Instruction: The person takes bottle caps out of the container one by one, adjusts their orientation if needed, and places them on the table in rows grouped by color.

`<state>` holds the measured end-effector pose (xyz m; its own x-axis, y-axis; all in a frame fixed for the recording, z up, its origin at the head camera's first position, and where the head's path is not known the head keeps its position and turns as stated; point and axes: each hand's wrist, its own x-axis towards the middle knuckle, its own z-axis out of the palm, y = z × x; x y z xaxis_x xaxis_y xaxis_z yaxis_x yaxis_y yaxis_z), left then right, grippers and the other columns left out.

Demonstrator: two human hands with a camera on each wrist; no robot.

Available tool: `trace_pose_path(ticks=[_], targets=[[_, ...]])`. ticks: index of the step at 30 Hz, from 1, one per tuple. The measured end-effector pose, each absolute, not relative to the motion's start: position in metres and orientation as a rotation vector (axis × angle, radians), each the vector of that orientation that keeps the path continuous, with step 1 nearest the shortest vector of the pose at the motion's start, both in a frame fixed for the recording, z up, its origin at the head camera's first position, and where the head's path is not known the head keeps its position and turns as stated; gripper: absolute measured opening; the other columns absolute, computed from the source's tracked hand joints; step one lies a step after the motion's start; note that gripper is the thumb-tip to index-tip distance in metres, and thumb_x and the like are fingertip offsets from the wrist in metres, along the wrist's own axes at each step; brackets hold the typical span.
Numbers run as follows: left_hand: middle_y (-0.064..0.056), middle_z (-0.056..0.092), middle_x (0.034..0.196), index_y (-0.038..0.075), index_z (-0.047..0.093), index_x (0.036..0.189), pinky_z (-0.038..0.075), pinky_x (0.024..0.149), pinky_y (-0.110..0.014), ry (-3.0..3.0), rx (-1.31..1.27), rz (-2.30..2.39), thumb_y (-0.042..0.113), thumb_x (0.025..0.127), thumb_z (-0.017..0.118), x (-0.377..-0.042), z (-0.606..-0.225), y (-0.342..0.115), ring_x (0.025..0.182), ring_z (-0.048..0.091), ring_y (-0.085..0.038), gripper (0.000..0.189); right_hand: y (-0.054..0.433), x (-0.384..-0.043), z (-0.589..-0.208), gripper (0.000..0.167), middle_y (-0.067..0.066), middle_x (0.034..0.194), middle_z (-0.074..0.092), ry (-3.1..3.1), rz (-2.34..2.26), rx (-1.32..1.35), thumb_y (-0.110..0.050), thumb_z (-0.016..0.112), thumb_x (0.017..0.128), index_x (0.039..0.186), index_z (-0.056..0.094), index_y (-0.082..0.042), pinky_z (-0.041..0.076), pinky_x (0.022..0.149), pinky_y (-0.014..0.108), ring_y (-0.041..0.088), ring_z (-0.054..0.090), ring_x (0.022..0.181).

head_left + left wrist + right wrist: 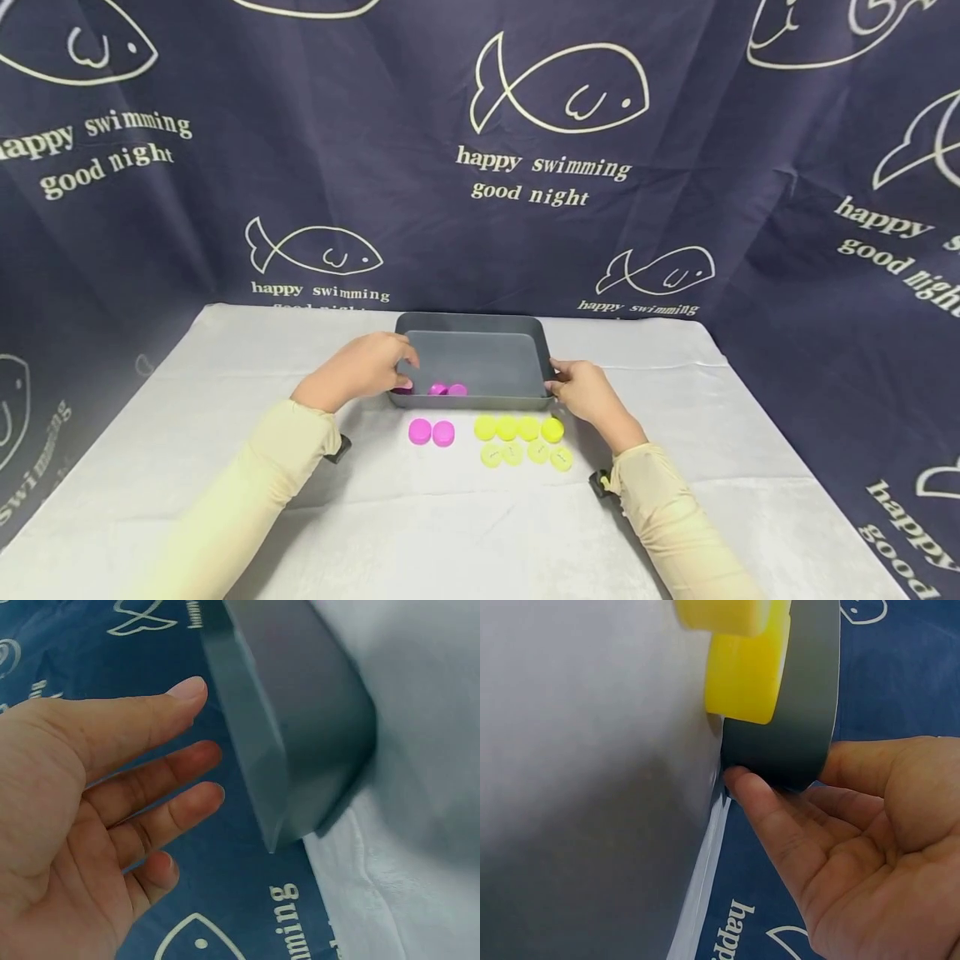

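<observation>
A dark grey rectangular tray (472,367) lies at the back of the table. My left hand (375,365) is over its left end, fingers apart and loosely bent; in the left wrist view this hand (112,802) holds nothing. Just below its thumb, a magenta disc (404,389) shows inside the tray, partly hidden. Two more magenta discs (457,390) lie by the tray's near wall. My right hand (588,392) grips the tray's near right corner; in the right wrist view its thumb and fingers (761,802) are around the wall (780,750).
In front of the tray two magenta discs (432,432) sit side by side on the white cloth (420,525). To their right are two rows of yellow discs (518,428), the nearer row paler with small marks. A navy fish-print curtain (420,167) hangs behind.
</observation>
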<state>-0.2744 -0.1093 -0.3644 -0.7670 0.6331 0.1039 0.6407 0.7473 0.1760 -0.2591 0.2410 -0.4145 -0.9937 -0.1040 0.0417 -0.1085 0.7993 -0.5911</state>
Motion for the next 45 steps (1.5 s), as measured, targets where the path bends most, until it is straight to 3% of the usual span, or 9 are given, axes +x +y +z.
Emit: trace_pose_path(ticks=[11, 21, 31, 45], targets=[[0.001, 0.073, 0.091, 0.009, 0.078, 0.092, 0.054, 0.085, -0.036, -2.952, -1.176, -0.294, 0.006, 0.073, 0.083, -0.298, -0.386, -0.108, 0.085, 0.066, -0.018, 0.019, 0.241, -0.260, -0.416, 0.051, 0.023, 0.114, 0.070, -2.957, 1.004, 0.181, -0.011, 0.067, 0.093, 0.139, 0.052, 0.008, 0.052, 0.062, 0.026, 0.014, 0.066, 0.074], [0.006, 0.069, 0.074, 0.011, 0.078, 0.080, 0.054, 0.073, -0.029, -2.875, -1.253, -0.364, -0.005, 0.069, 0.072, -0.304, -0.397, -0.109, 0.069, 0.059, -0.009, 0.020, 0.239, -0.258, -0.413, 0.051, 0.024, 0.115, 0.069, -2.967, 1.031, 0.145, -0.011, 0.068, 0.093, 0.139, 0.053, 0.006, 0.052, 0.060, 0.026, 0.015, 0.065, 0.069], [0.004, 0.072, 0.080, 0.008, 0.078, 0.085, 0.055, 0.079, -0.032, -2.864, -1.217, -0.358, 0.003, 0.079, 0.077, -0.303, -0.399, -0.104, 0.075, 0.063, -0.011, 0.008, 0.240, -0.259, -0.413, 0.051, 0.023, 0.114, 0.070, -2.966, 1.013, 0.148, -0.010, 0.067, 0.093, 0.139, 0.052, 0.006, 0.052, 0.060, 0.026, 0.014, 0.065, 0.070], [0.004, 0.072, 0.080, 0.009, 0.078, 0.085, 0.056, 0.078, -0.032, -2.871, -1.187, -0.360, 0.005, 0.080, 0.078, -0.303, -0.401, -0.091, 0.076, 0.064, -0.013, 0.006, 0.241, -0.259, -0.414, 0.051, 0.023, 0.115, 0.069, -2.959, 1.024, 0.131, -0.010, 0.067, 0.093, 0.140, 0.052, 0.006, 0.051, 0.059, 0.025, 0.016, 0.065, 0.071]])
